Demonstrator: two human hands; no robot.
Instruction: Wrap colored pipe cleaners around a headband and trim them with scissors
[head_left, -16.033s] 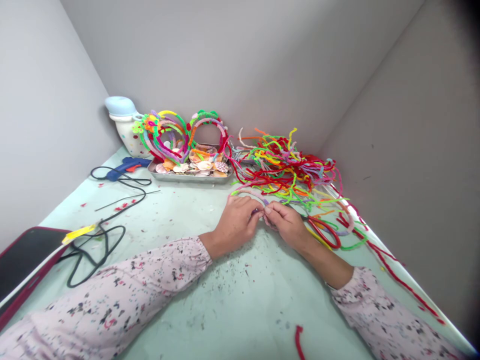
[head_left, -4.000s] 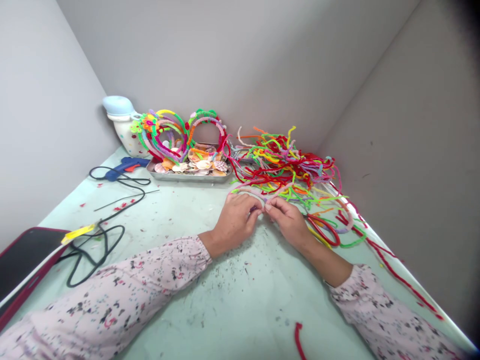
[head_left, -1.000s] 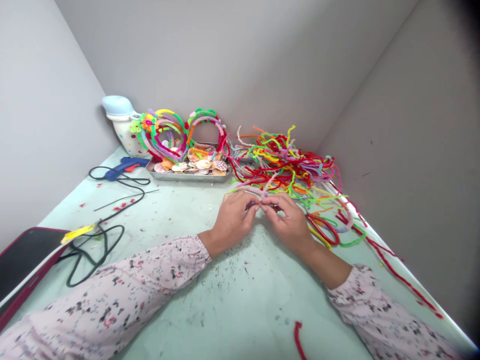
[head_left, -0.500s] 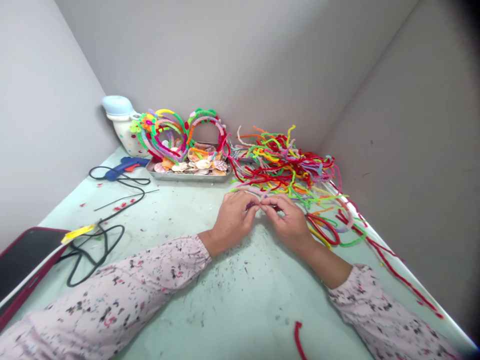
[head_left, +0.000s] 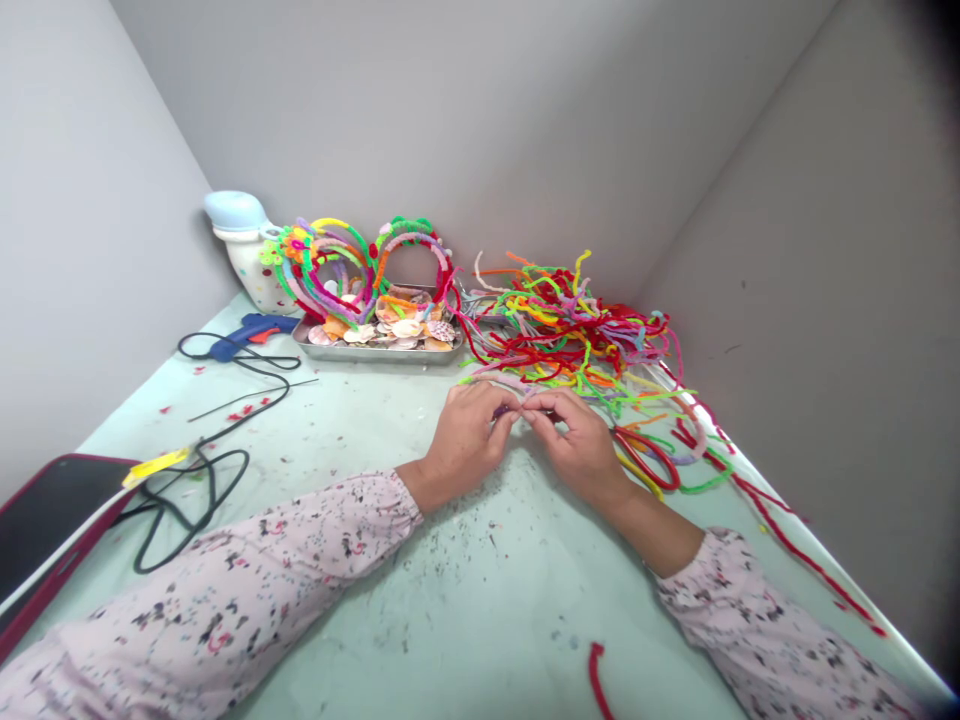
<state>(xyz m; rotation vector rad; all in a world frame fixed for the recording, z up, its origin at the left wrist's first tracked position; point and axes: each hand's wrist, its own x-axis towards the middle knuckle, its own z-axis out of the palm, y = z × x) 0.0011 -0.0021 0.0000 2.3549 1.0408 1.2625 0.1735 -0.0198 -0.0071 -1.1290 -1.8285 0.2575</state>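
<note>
My left hand (head_left: 470,435) and my right hand (head_left: 574,438) meet fingertip to fingertip over the middle of the table. Both are closed in a pinch on a small purple pipe cleaner (head_left: 501,410), mostly hidden by the fingers. Just behind the fingertips, a pale pink fuzzy strip (head_left: 499,380) curves along; I cannot tell whether it joins the held piece. Beyond my right hand lies a tangled heap of coloured pipe cleaners (head_left: 570,325). Red-handled scissors (head_left: 660,455), partly covered, rest beside my right wrist.
A metal tray (head_left: 367,353) of seashells stands at the back, with pipe-cleaner-wrapped headbands (head_left: 330,270) on it. To the left are a white cup (head_left: 255,265), a blue glue gun (head_left: 244,335), its black cord (head_left: 225,430) and a red-edged phone (head_left: 64,520). A red pipe cleaner (head_left: 596,680) lies in front.
The right fingertips have shifted very slightly around the held piece. Otherwise the hands and everything on the table look the same.
</note>
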